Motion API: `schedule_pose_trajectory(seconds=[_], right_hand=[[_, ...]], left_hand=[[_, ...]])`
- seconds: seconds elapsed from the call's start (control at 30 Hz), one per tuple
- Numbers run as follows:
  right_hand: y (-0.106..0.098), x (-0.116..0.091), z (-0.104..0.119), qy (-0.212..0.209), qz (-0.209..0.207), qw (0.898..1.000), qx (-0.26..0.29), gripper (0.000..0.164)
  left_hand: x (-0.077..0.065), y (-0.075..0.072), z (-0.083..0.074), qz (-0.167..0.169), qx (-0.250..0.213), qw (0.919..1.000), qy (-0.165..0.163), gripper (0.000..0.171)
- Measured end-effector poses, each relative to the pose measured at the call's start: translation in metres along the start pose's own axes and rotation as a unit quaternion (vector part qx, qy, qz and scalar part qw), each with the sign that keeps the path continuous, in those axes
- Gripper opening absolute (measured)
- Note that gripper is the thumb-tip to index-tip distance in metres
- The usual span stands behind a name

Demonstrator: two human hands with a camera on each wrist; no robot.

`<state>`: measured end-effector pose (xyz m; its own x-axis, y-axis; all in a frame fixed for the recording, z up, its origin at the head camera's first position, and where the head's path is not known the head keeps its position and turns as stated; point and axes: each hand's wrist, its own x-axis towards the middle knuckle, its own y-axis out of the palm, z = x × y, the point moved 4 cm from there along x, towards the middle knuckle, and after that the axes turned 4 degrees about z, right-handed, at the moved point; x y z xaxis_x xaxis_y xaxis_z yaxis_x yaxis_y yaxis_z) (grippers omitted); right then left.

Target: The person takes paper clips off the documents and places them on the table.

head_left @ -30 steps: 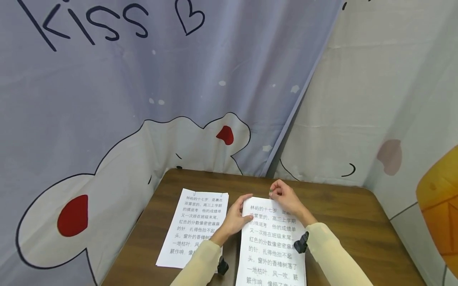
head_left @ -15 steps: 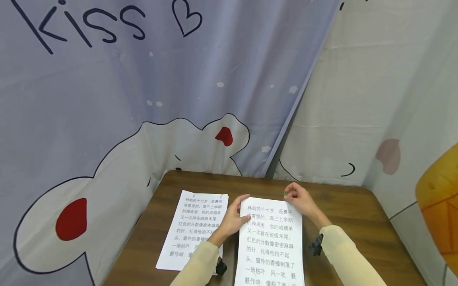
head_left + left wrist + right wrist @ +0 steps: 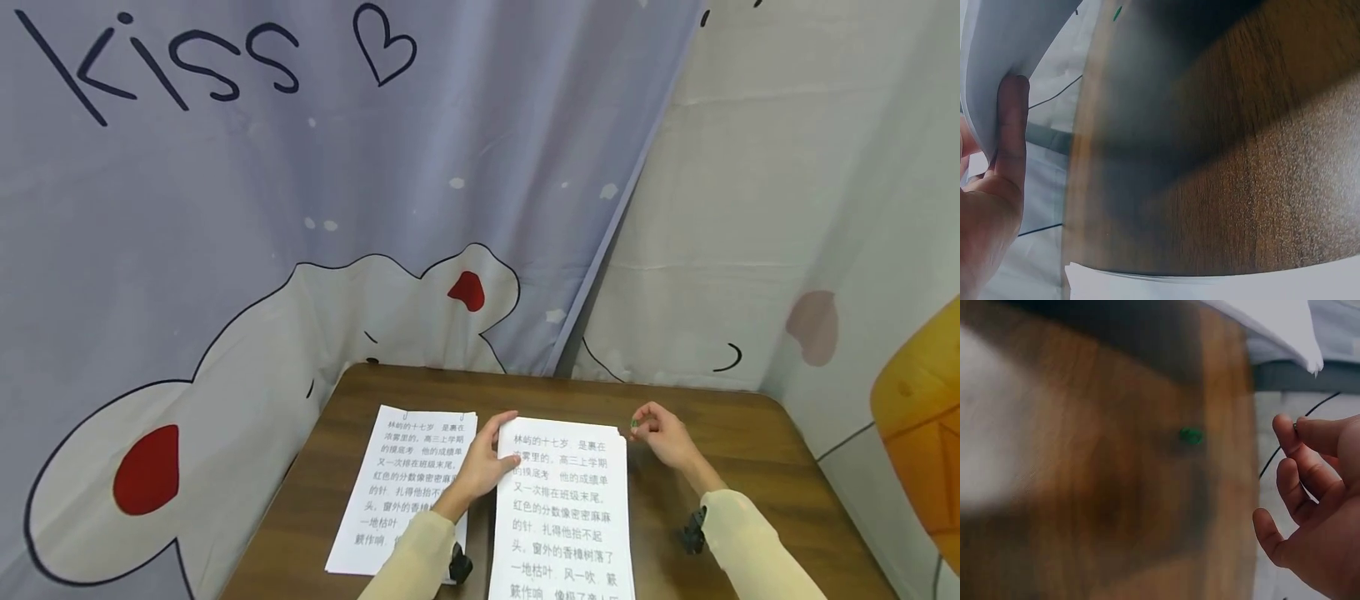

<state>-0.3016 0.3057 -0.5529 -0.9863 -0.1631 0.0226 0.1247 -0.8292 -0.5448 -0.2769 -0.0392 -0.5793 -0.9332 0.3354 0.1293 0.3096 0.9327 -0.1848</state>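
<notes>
My left hand [image 3: 482, 467] grips the upper left edge of a stack of printed sheets [image 3: 562, 517], thumb on top. In the left wrist view, the fingers [image 3: 1013, 119] press the raised page's underside. To the stack's right, my right hand [image 3: 670, 437] pinches a tiny item like a paper clip; just a dark end [image 3: 1295, 425] shows between thumb and forefinger. The other fingers curl loosely. A small green thing [image 3: 633, 423] overlaps those fingertips in the head view. The right wrist view puts a green thing [image 3: 1190, 435] against the table, apart from the fingers.
A second set of printed sheets [image 3: 405, 492], with paper clips along its top edge, lies to the left, partly under my left forearm. The brown wooden table [image 3: 780, 483] ends at patterned curtains [image 3: 450, 167] behind and at the right.
My right hand has moved right from the stack's top edge to beyond its right corner, the green thing staying at its fingertips. The left hand keeps its hold; the view has shifted slightly.
</notes>
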Motion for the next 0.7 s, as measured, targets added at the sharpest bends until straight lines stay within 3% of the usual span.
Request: schedule_pose_trajectory(seconds=[0.37,0.53,0.7], right_hand=[[0.0,-0.009,-0.039,0.024,-0.004,0.999,-0.033,0.014],[0.009,-0.012,-0.047,0.029,0.003,0.997,-0.07,0.011],[0.012,-0.008,-0.044,0.03,-0.015,0.995,-0.095,0.008]], left_hand=[[0.001,-0.003,0.001,-0.008,-0.003,1.0,0.001,0.079],[0.0,-0.001,0.005,0.0,-0.003,1.0,-0.009,0.079],[0.002,-0.001,0.006,0.002,0.007,1.0,-0.005,0.08]])
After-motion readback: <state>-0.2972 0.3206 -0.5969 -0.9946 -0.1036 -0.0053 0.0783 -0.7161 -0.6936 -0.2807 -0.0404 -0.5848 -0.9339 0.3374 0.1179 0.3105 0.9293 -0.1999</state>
